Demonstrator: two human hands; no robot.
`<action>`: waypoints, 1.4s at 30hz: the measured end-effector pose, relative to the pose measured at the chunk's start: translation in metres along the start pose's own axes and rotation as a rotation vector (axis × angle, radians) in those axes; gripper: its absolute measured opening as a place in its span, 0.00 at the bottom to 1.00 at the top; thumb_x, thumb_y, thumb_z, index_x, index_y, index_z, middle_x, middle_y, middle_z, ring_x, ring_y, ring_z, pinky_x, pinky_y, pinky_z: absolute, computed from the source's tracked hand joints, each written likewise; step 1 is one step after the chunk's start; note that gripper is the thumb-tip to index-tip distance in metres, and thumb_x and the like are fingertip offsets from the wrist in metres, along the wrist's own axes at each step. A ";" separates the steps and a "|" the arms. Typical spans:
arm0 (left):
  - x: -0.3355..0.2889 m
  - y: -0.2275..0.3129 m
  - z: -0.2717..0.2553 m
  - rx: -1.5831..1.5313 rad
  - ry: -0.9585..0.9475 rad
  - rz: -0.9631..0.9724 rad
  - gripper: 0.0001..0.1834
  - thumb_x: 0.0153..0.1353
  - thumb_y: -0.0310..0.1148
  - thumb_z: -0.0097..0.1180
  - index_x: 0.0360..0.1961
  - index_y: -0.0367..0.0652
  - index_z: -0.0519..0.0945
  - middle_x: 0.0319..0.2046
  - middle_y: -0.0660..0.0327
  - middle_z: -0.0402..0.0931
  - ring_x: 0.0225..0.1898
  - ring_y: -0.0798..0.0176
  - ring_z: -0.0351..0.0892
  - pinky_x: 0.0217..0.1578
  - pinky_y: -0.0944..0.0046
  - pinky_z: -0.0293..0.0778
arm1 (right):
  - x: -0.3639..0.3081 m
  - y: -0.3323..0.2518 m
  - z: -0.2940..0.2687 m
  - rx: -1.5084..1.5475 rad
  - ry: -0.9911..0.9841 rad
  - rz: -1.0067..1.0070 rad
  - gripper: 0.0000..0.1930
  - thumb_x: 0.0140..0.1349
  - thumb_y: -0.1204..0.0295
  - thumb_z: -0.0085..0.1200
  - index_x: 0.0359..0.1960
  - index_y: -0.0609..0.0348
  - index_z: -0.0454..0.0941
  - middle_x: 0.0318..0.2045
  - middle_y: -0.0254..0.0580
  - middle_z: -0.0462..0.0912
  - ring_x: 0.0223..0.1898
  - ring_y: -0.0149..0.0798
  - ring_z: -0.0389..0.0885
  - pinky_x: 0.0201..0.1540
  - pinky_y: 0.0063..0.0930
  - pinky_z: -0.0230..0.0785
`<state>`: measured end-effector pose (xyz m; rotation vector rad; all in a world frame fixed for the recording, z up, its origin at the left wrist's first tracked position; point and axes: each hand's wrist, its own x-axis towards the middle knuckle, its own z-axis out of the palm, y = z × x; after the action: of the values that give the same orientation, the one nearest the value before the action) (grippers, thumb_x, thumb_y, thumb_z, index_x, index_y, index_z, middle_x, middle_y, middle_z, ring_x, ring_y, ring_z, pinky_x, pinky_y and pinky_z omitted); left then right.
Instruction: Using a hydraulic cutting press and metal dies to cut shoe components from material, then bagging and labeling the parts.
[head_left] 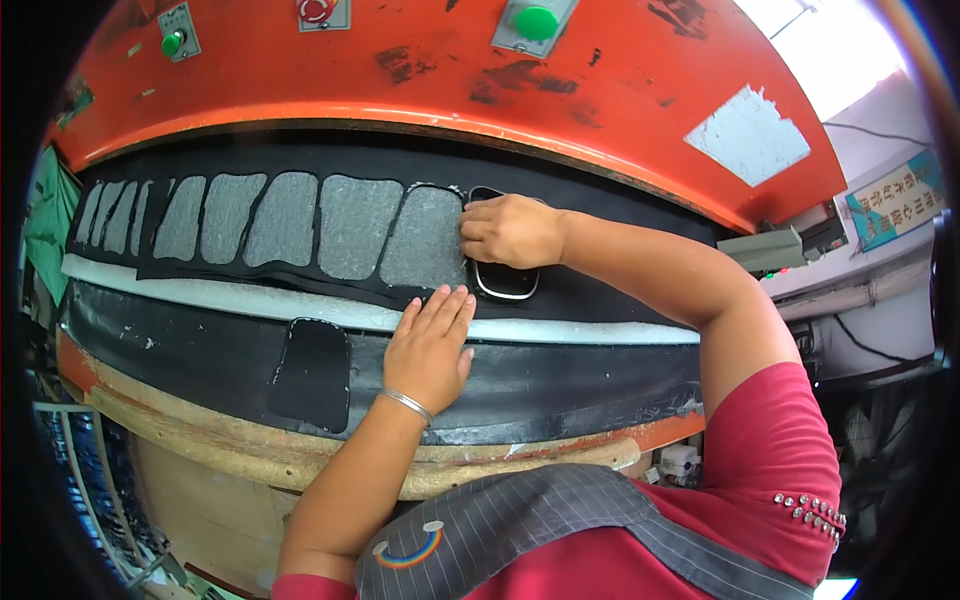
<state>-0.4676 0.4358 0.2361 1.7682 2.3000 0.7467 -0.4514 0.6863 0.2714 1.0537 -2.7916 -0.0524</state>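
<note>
Near edge: a worn wooden rim is running along the front of the desk (200,425) in the lower part of the frame, with a black rubbery layer above it.
Loose piece: a black cut-out piece (312,372) is lying flat on that layer, left of centre, just beside the left wrist and apart from it, its long axis running up the frame.
Left hand: the left hand (432,345) is lying open and flat at the centre of the frame, fingers together and pointing up, palm pressing on the black layer, fingertips reaching the white strip (250,298); it is gripping nothing.
Bracelet: a silver bangle (405,404) is sitting on the left wrist.
Black sheet: a black sheet (300,280) is stretching across the desk above the white strip, carrying a row of grey cut-outs (355,228) from the upper left to the centre.
Cutting die: a dark metal-rimmed die (505,282) is sitting on the sheet directly right of the last grey cut-out, its long axis running up the frame; only its lower loop and upper corner are showing.
Right hand: the right hand (510,230) is resting closed on top of the die, knuckles up, fingers curled at its left edge; this is the nearer hand to it.
Far: the orange press head (420,80) is arching over the desk, with a green button (536,22) at the top.
</note>
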 end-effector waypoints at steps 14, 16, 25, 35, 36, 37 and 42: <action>0.011 0.019 -0.004 -0.048 -0.036 -0.100 0.31 0.52 0.39 0.61 0.57 0.39 0.72 0.62 0.52 0.64 0.67 0.50 0.55 0.66 0.46 0.45 | -0.109 -0.030 -0.082 0.691 0.077 1.491 0.08 0.60 0.73 0.52 0.36 0.68 0.74 0.27 0.49 0.79 0.28 0.40 0.79 0.32 0.34 0.73; 0.026 0.031 -0.006 -0.094 -0.024 -0.044 0.30 0.52 0.38 0.60 0.56 0.39 0.72 0.62 0.52 0.64 0.67 0.50 0.55 0.66 0.46 0.45 | -0.121 -0.038 -0.061 0.680 0.030 1.647 0.10 0.60 0.72 0.52 0.35 0.69 0.75 0.25 0.50 0.79 0.24 0.40 0.80 0.26 0.34 0.73; 0.061 0.053 0.046 -0.320 0.039 -0.012 0.21 0.52 0.33 0.59 0.47 0.41 0.69 0.58 0.48 0.69 0.65 0.50 0.61 0.65 0.47 0.49 | -0.145 -0.077 -0.030 0.575 0.081 1.718 0.21 0.58 0.63 0.57 0.50 0.61 0.76 0.36 0.56 0.81 0.38 0.45 0.82 0.42 0.35 0.72; 0.064 0.046 0.039 -0.350 -0.016 -0.003 0.20 0.53 0.30 0.57 0.47 0.40 0.69 0.58 0.50 0.70 0.65 0.53 0.62 0.65 0.50 0.50 | -0.155 -0.131 -0.004 0.305 0.188 1.376 0.41 0.43 0.52 0.69 0.60 0.50 0.69 0.64 0.53 0.64 0.65 0.49 0.61 0.66 0.45 0.43; 0.064 0.045 0.039 -0.346 -0.009 -0.001 0.19 0.53 0.30 0.57 0.46 0.40 0.68 0.58 0.50 0.70 0.65 0.52 0.62 0.65 0.50 0.50 | -0.154 -0.131 -0.006 0.297 0.202 1.380 0.40 0.42 0.52 0.69 0.59 0.50 0.71 0.63 0.53 0.65 0.64 0.48 0.62 0.66 0.45 0.43; 0.064 0.045 0.039 -0.346 -0.011 -0.002 0.19 0.53 0.30 0.57 0.46 0.40 0.68 0.58 0.50 0.70 0.65 0.52 0.62 0.65 0.50 0.50 | -0.154 -0.131 -0.006 0.299 0.202 1.380 0.40 0.42 0.52 0.69 0.59 0.50 0.71 0.63 0.53 0.65 0.64 0.48 0.62 0.66 0.45 0.43; 0.068 0.046 0.036 -0.394 0.004 -0.010 0.20 0.50 0.28 0.59 0.44 0.41 0.68 0.58 0.50 0.70 0.64 0.51 0.63 0.64 0.48 0.51 | -0.154 -0.124 -0.007 0.249 0.234 1.302 0.37 0.43 0.49 0.67 0.57 0.49 0.73 0.58 0.52 0.72 0.63 0.44 0.66 0.64 0.48 0.47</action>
<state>-0.4337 0.5189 0.2389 1.5733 1.9866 1.1101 -0.2550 0.6948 0.2470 -0.8008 -2.7131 0.5205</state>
